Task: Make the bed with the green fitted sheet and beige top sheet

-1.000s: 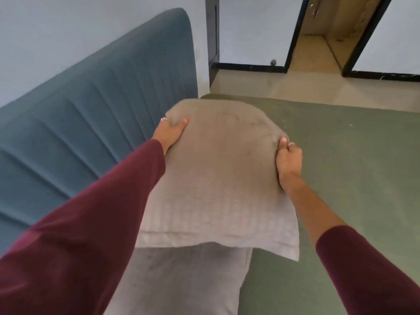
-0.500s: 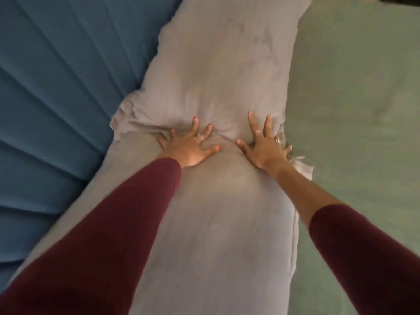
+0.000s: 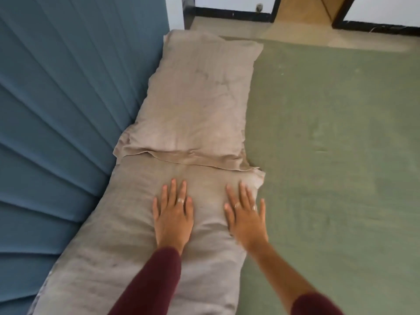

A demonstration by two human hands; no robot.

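Note:
The green fitted sheet (image 3: 329, 155) covers the mattress, smooth and flat. Two beige pillows lie end to end along the blue headboard: a far pillow (image 3: 200, 98) and a near pillow (image 3: 127, 258), the far one's flap overlapping the near one. My left hand (image 3: 172, 214) lies flat, fingers straight, on the far end of the near pillow. My right hand (image 3: 245, 214) lies flat beside it near the pillow's right edge. No beige top sheet is in view.
The padded blue headboard (image 3: 68, 133) rises along the left. Beyond the bed's far edge are a tiled floor (image 3: 227, 28), dark-framed wall panels and an open doorway (image 3: 302, 12).
A second ago both hands gripped the far pillow's sides and set it down. They then pressed at the seam between pillows, and now rest flat further back on the near pillow.

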